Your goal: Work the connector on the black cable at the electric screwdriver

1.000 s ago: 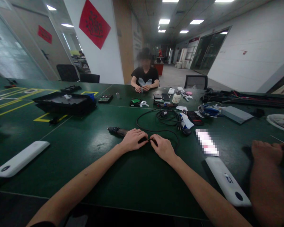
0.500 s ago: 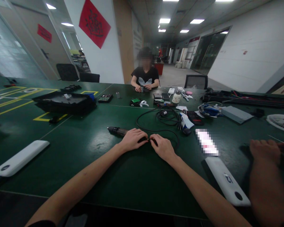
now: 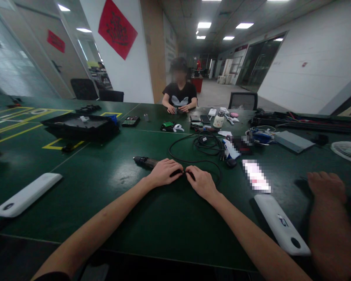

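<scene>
An electric screwdriver point(image 3: 146, 162) with a black nose and a brownish body lies low over the green table, its nose pointing left. My left hand point(image 3: 166, 172) is closed around its rear end, hiding that part. Just to the right, my right hand point(image 3: 201, 181) is pinched, fingertips close to those of my left hand. A black cable point(image 3: 197, 160) curves from a coil behind and passes down behind my right hand, which appears to grip its end. Fingers cover most of the small joint between the hands, so I cannot tell whether cable and screwdriver touch.
White numbered bars point(image 3: 282, 224) lie on both sides. A black tray point(image 3: 78, 128) stands at back left. Behind my hands are a coiled cable point(image 3: 206, 142), a computer mouse point(image 3: 231, 162) and a bottle point(image 3: 218, 120). A co-worker's arm point(image 3: 327, 210) rests at right; another person point(image 3: 179, 93) sits opposite.
My hands stay almost in place; the small brass-coloured glint between their fingertips is now less visible. The co-worker's hand at the right has shifted slightly.
</scene>
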The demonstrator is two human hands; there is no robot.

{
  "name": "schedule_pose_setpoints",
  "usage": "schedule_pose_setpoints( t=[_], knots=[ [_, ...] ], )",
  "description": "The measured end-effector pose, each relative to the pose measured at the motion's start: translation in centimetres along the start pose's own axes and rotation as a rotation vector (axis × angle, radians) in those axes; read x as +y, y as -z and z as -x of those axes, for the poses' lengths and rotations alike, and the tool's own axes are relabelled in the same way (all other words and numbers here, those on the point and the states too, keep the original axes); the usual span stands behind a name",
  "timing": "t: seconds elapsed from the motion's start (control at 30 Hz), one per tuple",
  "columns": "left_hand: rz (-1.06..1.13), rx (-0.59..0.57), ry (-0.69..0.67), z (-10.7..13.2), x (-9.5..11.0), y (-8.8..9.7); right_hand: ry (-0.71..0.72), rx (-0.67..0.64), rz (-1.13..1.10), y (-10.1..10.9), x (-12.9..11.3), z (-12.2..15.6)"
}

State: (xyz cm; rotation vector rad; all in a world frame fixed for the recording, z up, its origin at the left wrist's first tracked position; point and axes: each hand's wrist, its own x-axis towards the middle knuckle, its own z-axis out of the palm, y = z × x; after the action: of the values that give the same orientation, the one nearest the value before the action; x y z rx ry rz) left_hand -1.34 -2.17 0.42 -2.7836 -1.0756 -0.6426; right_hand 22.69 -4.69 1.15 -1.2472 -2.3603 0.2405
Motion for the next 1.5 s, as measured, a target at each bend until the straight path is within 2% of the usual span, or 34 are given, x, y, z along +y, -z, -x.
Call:
schedule_pose_setpoints(
  t=[1.07,1.5],
  knots=[
    [-0.015,0.033,-0.012,-0.12,0.15,0.0,0.008,0.009,0.005,-0.24,0.08,0.0],
    [-0.018,0.012,-0.035,-0.02,0.27,0.16,0.01,-0.002,0.007,-0.02,0.04,-0.01]
  ],
)
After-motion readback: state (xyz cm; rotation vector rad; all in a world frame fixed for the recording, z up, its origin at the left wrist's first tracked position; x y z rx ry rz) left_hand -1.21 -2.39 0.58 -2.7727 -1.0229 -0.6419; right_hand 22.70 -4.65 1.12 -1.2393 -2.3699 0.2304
